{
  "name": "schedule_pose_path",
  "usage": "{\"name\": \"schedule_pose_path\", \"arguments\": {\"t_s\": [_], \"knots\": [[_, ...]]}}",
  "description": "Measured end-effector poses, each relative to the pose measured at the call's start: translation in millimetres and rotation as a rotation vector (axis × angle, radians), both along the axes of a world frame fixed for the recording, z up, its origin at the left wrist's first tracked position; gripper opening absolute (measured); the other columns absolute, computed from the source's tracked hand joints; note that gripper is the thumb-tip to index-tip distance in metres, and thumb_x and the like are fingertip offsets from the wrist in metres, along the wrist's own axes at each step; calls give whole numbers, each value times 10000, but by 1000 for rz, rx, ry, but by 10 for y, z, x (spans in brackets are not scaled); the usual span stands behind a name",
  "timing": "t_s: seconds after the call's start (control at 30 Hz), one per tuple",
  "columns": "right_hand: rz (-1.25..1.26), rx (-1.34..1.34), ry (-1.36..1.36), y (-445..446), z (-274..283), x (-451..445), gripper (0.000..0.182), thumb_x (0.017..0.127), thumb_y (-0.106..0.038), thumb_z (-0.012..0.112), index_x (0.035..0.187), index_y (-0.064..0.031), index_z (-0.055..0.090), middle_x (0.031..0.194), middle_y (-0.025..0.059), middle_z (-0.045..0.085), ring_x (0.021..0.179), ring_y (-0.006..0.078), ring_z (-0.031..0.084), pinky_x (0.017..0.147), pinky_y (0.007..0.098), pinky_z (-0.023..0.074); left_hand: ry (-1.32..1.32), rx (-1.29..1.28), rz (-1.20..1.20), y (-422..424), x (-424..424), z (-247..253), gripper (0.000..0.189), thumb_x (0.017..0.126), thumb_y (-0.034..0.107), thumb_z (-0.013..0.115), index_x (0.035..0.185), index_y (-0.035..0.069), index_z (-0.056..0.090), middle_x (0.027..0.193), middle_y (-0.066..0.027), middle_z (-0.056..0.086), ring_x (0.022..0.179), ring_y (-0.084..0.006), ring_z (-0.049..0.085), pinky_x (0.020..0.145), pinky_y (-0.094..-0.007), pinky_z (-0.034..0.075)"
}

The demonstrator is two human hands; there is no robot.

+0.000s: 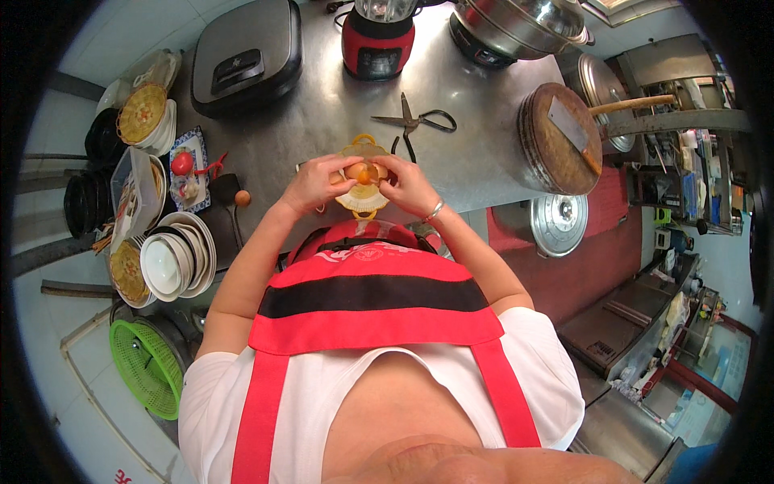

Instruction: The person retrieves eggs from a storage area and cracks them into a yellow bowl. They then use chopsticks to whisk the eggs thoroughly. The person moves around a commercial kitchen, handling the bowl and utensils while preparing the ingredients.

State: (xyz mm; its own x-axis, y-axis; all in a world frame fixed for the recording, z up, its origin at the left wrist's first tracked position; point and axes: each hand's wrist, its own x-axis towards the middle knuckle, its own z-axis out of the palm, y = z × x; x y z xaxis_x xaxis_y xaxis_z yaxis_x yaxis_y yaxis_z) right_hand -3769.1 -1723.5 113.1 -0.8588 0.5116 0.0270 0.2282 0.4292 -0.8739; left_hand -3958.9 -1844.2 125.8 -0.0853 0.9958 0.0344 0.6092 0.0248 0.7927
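Both my hands meet over a yellow dish with two looped handles (364, 204) near the front edge of the steel table. My left hand (320, 181) grips one side of an opened egg, and my right hand (406, 184) grips its other side. Between the brown shell parts an orange yolk (365, 175) shows. A silver bracelet is on my right wrist. Beyond the dish, to the right, kitchen scissors (410, 123) lie with their blades apart. A whole brown egg (242, 198) rests to the left of my left hand.
A red blender (378, 48), a grey lidded electric pan (248, 57) and a steel steamer (523, 27) stand at the back. At right, a cleaver (567, 124) lies on a round chopping block (535, 145). Stacked white bowls (163, 269) and a plate with a tomato (182, 163) are at left.
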Motion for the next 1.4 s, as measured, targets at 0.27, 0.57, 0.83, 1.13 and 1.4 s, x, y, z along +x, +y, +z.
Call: {"name": "schedule_pose_path", "arguments": {"t_s": [0.27,0.57,0.83,1.13,1.4], "knots": [[89,278,27,90,379,39,453,688,-23,602,1136,-47,542,1010,160,568,856,345,593,772,390,501,465,199,-65,-1,-54,345,411,733,167,684,1136,108,627,871,-89,607,781,-263,617,689,-356,511],[117,561,73,137,496,102,453,689,32,583,1136,-28,542,1067,148,574,930,321,588,814,376,487,523,251,-36,-36,-5,628,383,743,163,676,1119,117,626,854,-70,596,765,-234,611,679,-335,508],[118,620,101,14,450,114,413,726,-5,585,1137,-42,557,1067,141,585,931,311,592,819,378,488,420,223,-13,-77,62,552,389,743,180,676,1122,117,619,838,-85,596,764,-258,606,681,-354,506],[85,635,156,17,589,113,450,711,-12,606,1157,-44,552,1080,133,585,939,304,589,813,376,487,288,223,40,-100,153,723,430,733,153,694,1147,81,604,871,-121,610,792,-305,607,691,-372,495],[19,466,79,23,250,173,460,709,-34,651,1157,-43,548,1034,131,609,929,299,588,811,363,490,148,112,97,-143,159,401,411,755,191,702,1137,64,621,936,-138,647,840,-298,636,746,-351,500]]}}
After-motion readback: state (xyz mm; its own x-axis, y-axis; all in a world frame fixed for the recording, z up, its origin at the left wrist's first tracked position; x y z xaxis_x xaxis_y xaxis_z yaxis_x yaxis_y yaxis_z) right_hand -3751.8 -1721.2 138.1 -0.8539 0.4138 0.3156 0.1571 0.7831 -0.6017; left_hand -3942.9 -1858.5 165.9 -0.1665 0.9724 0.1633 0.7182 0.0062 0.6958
